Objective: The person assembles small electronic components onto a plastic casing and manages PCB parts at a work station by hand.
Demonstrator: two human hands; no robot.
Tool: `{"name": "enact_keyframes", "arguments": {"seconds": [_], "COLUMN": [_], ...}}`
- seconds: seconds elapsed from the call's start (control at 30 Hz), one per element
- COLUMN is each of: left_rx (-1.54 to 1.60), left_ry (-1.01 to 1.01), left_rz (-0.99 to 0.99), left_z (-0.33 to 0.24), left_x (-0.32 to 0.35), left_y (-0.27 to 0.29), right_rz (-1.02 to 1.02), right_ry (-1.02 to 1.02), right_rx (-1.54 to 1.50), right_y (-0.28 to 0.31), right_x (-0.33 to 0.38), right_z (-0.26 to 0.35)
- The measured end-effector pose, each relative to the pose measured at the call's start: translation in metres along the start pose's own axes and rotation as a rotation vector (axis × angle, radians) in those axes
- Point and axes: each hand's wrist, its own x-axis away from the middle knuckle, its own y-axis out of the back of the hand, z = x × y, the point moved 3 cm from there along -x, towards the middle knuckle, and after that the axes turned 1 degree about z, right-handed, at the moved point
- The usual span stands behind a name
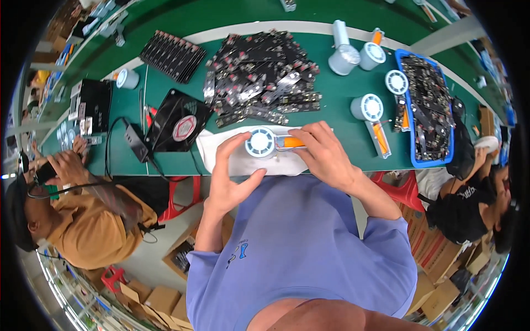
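handheld fan [260,142] is held over white cloth [208,144], handle [290,142] pinched by right fingers [313,142], head loosely flanked by parted left fingers [229,145], probably for steadiness.

"Over the white cloth [243,164]?"
"Round-headed unit [260,142], one."
"Right of the cloth, same bench?"
"More round-headed units [367,107], four; blue tray [432,164], one."
"Left of it, nearby?"
"Square black fan [165,129], one; black adapter [135,142], one."

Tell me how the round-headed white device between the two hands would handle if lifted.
The device seems rigid, judging by its hard-looking molded shell. Its orange cylinder lies exposed in the handle, so it could drop out if tipped.
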Motion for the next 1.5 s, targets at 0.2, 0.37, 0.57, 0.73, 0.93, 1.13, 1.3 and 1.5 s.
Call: {"name": "enact_keyframes", "arguments": {"seconds": [0.2, 0.37, 0.57, 0.73, 0.93, 1.13, 1.3, 1.5], "left_rx": [-0.210, -0.343, -0.473, -0.264, -0.096, -0.110, -0.187, -0.176], "left_ry": [-0.152, -0.230, -0.447, -0.264, -0.139, -0.120, -0.130, -0.088], "left_rz": [0.029, 0.035, -0.019, -0.069, -0.138, -0.189, -0.201, -0.197], "left_z": [-0.002, -0.011, -0.014, -0.005, -0.005, -0.008, -0.020, -0.022], "left_x": [-0.001, 0.002, 0.012, 0.006, 0.001, -0.005, -0.010, -0.019], "left_y": [-0.008, -0.011, -0.026, -0.026, -0.028, -0.033, -0.039, -0.044], "right_rz": [0.071, -0.009, -0.231, -0.266, -0.258, -0.230, -0.020, 0.059], "right_ry": [-0.056, -0.131, -0.093, -0.021, 0.056, -0.200, -0.641, -0.802], "right_rx": [-0.043, -0.228, 0.020, 0.246, 0.280, -0.131, -1.193, -1.412], "right_y": [-0.005, 0.016, 0.022, 0.004, 0.005, 0.022, 0.011, 0.018], "right_x": [0.006, -0.001, -0.030, -0.048, -0.047, -0.042, -0.028, -0.022], "right_z": [-0.003, 0.008, -0.018, -0.037, -0.046, -0.027, -0.045, -0.029]}}
